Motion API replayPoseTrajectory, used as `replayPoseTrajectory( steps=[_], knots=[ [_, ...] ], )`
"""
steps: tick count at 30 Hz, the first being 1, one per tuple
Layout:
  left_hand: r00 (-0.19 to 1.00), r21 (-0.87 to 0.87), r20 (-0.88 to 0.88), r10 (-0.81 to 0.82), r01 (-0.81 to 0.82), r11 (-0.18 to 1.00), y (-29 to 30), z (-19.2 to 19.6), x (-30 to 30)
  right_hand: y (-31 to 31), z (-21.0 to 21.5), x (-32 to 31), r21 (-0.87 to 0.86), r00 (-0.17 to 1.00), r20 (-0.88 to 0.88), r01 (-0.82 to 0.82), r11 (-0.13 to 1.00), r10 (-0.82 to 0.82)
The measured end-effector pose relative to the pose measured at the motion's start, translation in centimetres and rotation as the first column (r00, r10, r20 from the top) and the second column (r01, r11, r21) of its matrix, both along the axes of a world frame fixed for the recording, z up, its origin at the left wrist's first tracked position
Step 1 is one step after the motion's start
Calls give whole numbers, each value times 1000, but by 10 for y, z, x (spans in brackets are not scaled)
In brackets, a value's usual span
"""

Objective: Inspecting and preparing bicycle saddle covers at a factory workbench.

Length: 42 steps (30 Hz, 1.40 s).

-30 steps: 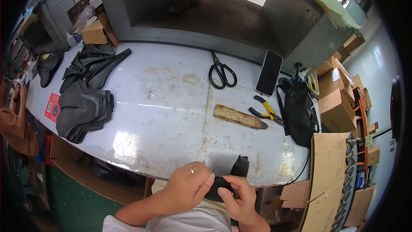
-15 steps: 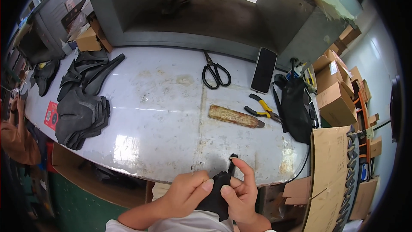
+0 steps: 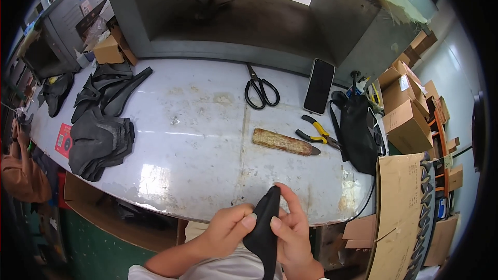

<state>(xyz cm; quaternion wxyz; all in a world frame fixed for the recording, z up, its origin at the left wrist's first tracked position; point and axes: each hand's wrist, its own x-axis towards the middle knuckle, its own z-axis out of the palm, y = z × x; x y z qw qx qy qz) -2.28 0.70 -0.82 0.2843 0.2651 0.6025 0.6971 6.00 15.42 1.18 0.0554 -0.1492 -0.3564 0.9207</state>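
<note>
A black, smooth piece with a narrow top end (image 3: 263,231) is held in front of my body, at the table's near edge. My left hand (image 3: 226,232) pinches its left side, thumb on top. On the other side, my right hand (image 3: 294,234) grips it with the thumb on its face, while the index finger reaches up to its tip. The back of the piece and the fingertips behind it are hidden. Beyond my hands lies a worn, tape-wrapped tool (image 3: 282,141) with a dark tip. Pliers with yellow and black handles (image 3: 320,132) rest just past it.
Black-handled scissors (image 3: 261,93) and a phone (image 3: 319,86) lie toward the grey cabinet (image 3: 218,49). A black bag (image 3: 358,135) sits at the right, near cardboard boxes (image 3: 410,122). At left are stacked dark shaped pieces (image 3: 98,142) and a co-worker's arm (image 3: 23,168).
The black piece has been turned in my hands, so its long, smooth face shows and its narrow end points up. My right index finger now lies against that tip.
</note>
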Motion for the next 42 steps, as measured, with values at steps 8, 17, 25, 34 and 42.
replayPoseTrajectory(
  steps=[8, 17, 25, 34, 42],
  knots=[
    [985, -95, -151, 88, -104, 990, 3, 6, 4, -12, -2, -4, 137, 975, -55, 222, 965, -216],
    [981, -137, -148, 126, -146, 980, 10, -7, 9, -15, 1, -12, -49, 962, 53, 272, 961, -269],
    [969, 102, 244, 19, -45, 994, 11, 8, 15, -9, 6, -14, -91, 964, 127, 244, 965, -232],
    [980, 184, 191, 58, -94, 978, -12, -3, 8, -3, 14, -6, -300, 988, -67, 111, 947, -137],
    [703, 8, 708, -68, 88, 996, -6, -33, 19, 35, -4, -7, -465, 829, -558, -343, 816, 31]
  ],
)
